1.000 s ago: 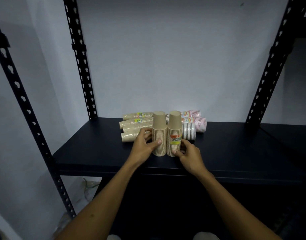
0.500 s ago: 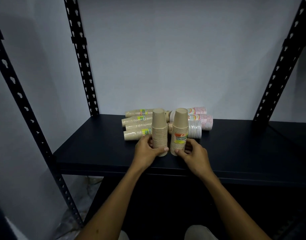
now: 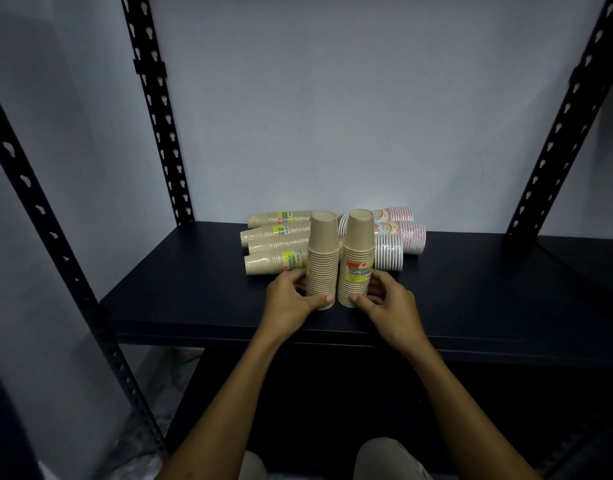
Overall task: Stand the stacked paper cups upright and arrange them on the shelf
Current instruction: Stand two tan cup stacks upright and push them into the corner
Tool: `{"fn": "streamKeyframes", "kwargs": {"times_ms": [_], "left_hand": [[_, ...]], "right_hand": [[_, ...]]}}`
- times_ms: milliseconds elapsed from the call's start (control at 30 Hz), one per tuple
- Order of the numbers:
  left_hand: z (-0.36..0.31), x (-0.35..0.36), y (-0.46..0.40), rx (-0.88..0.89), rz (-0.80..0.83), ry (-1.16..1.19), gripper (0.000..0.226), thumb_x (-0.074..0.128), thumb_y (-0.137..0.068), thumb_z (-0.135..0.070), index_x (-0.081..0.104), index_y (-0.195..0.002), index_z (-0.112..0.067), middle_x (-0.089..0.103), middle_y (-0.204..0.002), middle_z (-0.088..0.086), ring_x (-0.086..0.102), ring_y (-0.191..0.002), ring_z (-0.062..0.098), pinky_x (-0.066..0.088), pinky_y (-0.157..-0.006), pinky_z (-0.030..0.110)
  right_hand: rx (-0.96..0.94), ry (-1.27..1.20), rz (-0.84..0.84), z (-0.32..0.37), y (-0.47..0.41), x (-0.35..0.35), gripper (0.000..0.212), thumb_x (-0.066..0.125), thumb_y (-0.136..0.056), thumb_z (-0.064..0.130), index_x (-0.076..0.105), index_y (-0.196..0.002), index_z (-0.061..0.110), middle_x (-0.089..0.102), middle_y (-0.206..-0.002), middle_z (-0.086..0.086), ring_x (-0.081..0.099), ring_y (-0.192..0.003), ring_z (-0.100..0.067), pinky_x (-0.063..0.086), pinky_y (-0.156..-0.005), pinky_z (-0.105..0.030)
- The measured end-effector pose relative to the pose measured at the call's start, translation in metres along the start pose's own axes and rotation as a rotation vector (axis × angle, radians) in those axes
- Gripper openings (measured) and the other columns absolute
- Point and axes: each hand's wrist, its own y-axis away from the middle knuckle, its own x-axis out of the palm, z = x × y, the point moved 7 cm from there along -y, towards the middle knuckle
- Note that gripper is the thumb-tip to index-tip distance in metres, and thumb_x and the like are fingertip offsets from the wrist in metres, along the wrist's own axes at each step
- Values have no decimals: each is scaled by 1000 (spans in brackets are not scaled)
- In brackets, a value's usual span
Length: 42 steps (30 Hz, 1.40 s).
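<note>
Standing side by side near the front edge of the dark shelf point(image 3: 180, 306), two kraft cup stacks are held low: the left hand point(image 3: 289, 299) curls round the plain stack point(image 3: 323, 261), the right hand point(image 3: 384, 301) round the labelled stack point(image 3: 357, 261). Light, crushable and top-heavy, they likely want a gentle grip near the base. More stacks lie behind, kraft sleeves point(image 3: 273, 244) left and pink-striped sleeves point(image 3: 398, 233) right.

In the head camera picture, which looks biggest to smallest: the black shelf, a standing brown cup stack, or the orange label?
1. The black shelf, by far.
2. The standing brown cup stack; its labelled neighbour looks about the same size.
3. The orange label.
</note>
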Motion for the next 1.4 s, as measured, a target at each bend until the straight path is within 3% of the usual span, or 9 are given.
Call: {"fn": "streamKeyframes", "kwargs": {"times_ms": [133, 233, 367, 467, 633, 933, 1200, 1300, 1400], "left_hand": [[-2, -2, 1, -11, -38, -69, 66, 90, -55, -35, 62, -112, -18, 68, -105, -4, 65, -94, 12, 55, -81, 30], [-2, 6, 0, -17, 121, -27, 86, 89, -57, -38, 49, -131, -21, 62, -123, -9, 60, -109, 7, 50, -94, 30], [2, 8, 0, -27, 235, 128, 72, 75, -76, -2, 43, -139, -15, 62, -127, 0, 59, -117, 9, 48, -99, 24], [0, 4, 0, 1, 143, 94, 64, 78, -73, -3, 54, -131, -14, 65, -123, -1, 60, -116, 12, 47, -98, 24], [-5, -1, 4, 36, -68, -53, 67, 90, -59, -24, 61, -119, -17, 69, -103, -5, 62, -89, -1, 47, -71, 5], [-1, 5, 4, 13, 187, 58, 88, 75, -79, -10, 25, -150, -24, 47, -143, -7, 45, -129, 4, 38, -106, 26], [1, 3, 2, 37, 42, 4, 65, 81, -73, -14, 54, -132, -22, 65, -122, -6, 60, -113, 8, 48, -99, 29], [-1, 2, 3, 41, 13, -25, 68, 84, -70, -20, 55, -131, -19, 64, -123, -6, 58, -110, 6, 44, -91, 18], [5, 1, 1, -14, 40, 13, 83, 87, -65, -28, 48, -138, -20, 58, -133, -3, 54, -119, 13, 45, -101, 28]], "right_hand": [[-15, 10, 3, 1, 0, 1, 55, 75, -81, 16, 54, -131, 14, 66, -118, 2, 63, -106, -6, 52, -94, -27], [-24, 15, 5, 1, 1, 2, 55, 75, -81, 16, 53, -132, 14, 66, -119, 3, 62, -107, -6, 52, -93, -25], [-20, 18, 0, 0, 1, 3, 55, 74, -82, 16, 53, -132, 14, 66, -119, 3, 62, -106, -5, 51, -90, -19], [-21, 15, 1, 0, 1, 3, 56, 74, -82, 15, 52, -133, 14, 65, -119, 5, 62, -105, -3, 49, -86, -12], [-42, 21, -6, 3, 4, 4, 53, 73, -83, 14, 53, -132, 16, 65, -117, 8, 62, -102, 1, 48, -85, -8], [-67, 41, -33, 3, 4, 4, 51, 74, -82, 16, 55, -130, 18, 66, -117, 7, 62, -105, -2, 51, -91, -18], [-34, 41, -40, 1, 3, 3, 51, 76, -80, 20, 57, -127, 13, 68, -114, 4, 64, -102, -3, 53, -90, -22], [-25, 49, -56, 1, 3, 3, 50, 78, -78, 22, 58, -124, 14, 68, -111, 5, 64, -100, -3, 54, -88, -23], [-28, 65, -79, 5, 4, 1, 54, 79, -77, 25, 57, -125, 16, 67, -111, 8, 62, -98, -1, 52, -85, -19]]}}
